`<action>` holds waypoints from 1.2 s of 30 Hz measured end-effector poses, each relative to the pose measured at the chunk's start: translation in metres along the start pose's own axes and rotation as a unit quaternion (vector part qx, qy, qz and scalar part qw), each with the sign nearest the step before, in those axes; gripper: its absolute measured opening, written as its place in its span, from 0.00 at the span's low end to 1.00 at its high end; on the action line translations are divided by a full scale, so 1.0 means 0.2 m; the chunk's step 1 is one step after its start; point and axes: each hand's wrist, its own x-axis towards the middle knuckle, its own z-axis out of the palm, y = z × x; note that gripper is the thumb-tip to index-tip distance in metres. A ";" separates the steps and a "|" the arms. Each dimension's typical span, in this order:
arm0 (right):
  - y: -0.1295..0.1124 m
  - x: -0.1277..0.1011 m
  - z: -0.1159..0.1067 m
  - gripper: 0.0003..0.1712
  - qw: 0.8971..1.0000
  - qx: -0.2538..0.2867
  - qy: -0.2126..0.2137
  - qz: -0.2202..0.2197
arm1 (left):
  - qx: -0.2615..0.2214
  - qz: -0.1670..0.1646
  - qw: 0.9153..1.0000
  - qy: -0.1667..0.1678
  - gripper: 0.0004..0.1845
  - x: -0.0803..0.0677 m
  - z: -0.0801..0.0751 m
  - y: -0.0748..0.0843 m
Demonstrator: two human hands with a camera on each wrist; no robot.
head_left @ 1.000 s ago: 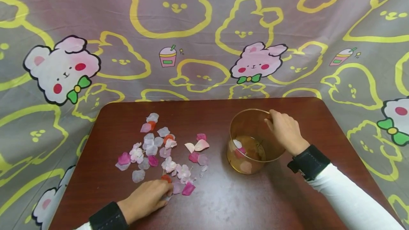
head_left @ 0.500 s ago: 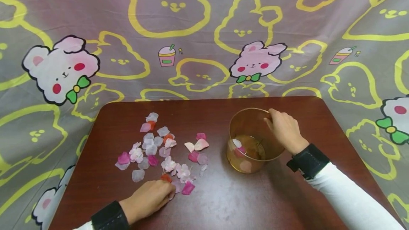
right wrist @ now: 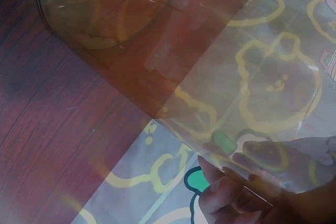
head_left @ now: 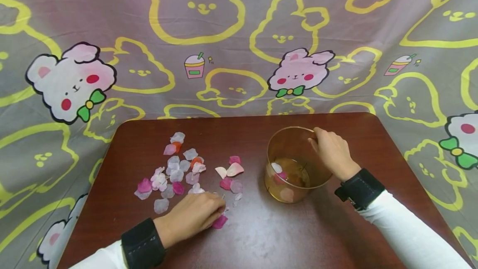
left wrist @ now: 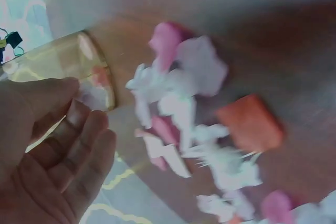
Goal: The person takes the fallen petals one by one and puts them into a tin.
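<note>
My left hand (head_left: 192, 217) is raised a little over the near petals, thumb and fingertips together. In the left wrist view a pale petal (left wrist: 92, 95) shows at its fingertips, pinched there. Below the hand lie a magenta petal (head_left: 219, 221), a lavender petal (left wrist: 202, 66), an orange petal (left wrist: 252, 124) and white blossoms (left wrist: 176, 90), which it partly hides in the head view. My right hand (head_left: 334, 152) grips the right rim of a see-through amber bucket (head_left: 274, 186), thumb inside the wall. A few white and pink petals (head_left: 281, 175) lie in the bucket.
Many white, pink and orange petals (head_left: 175, 169) and a blossom (head_left: 159, 179) are spread over the left of the brown table (head_left: 254, 235). Two cream petals (head_left: 235, 169) and several pink ones lie nearer the bucket. A patterned cloth (head_left: 231, 20) hangs behind.
My left hand has left the tabletop and moved up and to the right, carrying a pale petal and covering blossoms that were visible before. The right hand and bucket have stayed in place.
</note>
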 end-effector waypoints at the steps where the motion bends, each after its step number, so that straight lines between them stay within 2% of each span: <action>1: 0.00 0.00 0.00 0.09 1.000 0.001 -0.001 0.000 | 0.001 0.001 1.000 0.002 0.02 0.02 -0.01 0.01; 6: 0.00 0.00 0.00 0.09 1.000 0.002 -0.003 0.002 | 0.041 0.022 0.999 0.021 0.03 0.12 -0.07 0.06; 11: 0.01 -0.01 -0.01 0.09 1.000 -0.002 0.001 0.004 | 0.104 0.069 0.988 0.085 0.03 0.23 -0.13 0.13; 18: 0.01 -0.01 0.00 0.09 1.000 0.003 0.003 0.003 | 0.109 0.120 0.972 0.169 0.06 0.37 -0.21 0.22; 24: -0.01 0.00 0.01 0.10 1.000 0.005 0.001 -0.002 | 0.107 0.136 0.959 0.226 0.05 0.46 -0.22 0.27; 28: -0.01 0.00 0.01 0.10 1.000 0.002 -0.003 -0.006 | 0.101 0.128 0.960 0.227 0.05 0.52 -0.22 0.30; 33: 0.00 0.01 0.00 0.10 1.000 0.004 0.005 -0.009 | 0.116 0.117 0.962 0.216 0.05 0.61 -0.20 0.33; 36: 0.00 0.00 -0.01 0.10 1.000 0.002 0.002 -0.005 | 0.129 0.104 0.966 0.197 0.04 0.65 -0.18 0.36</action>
